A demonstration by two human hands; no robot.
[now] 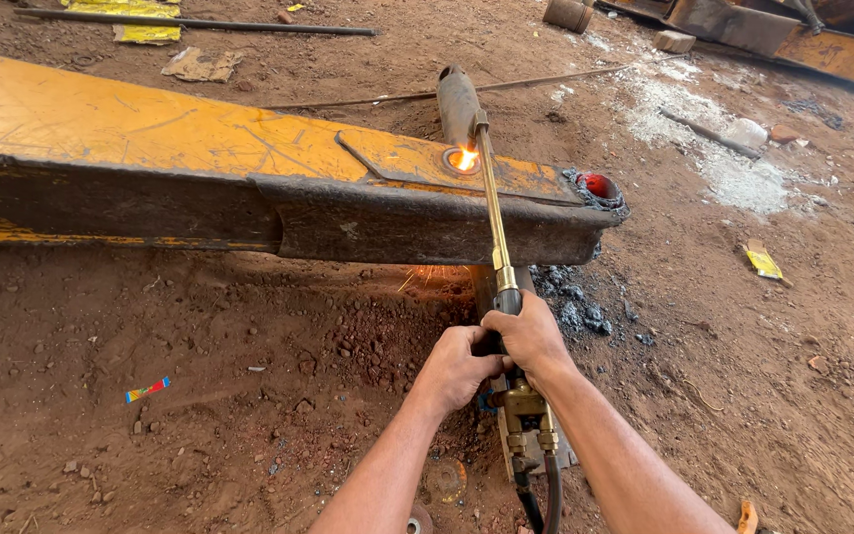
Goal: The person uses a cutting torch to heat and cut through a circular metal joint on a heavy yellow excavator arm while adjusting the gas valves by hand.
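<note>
1. Brass cutting torch (495,213), long and slim, slants up from the handle near the ground to its dark head over the beam.
2. Its tip burns bright orange on a round hole (463,158) atop the yellow steel beam (150,129), near the beam's right end; sparks drop underneath.
</note>
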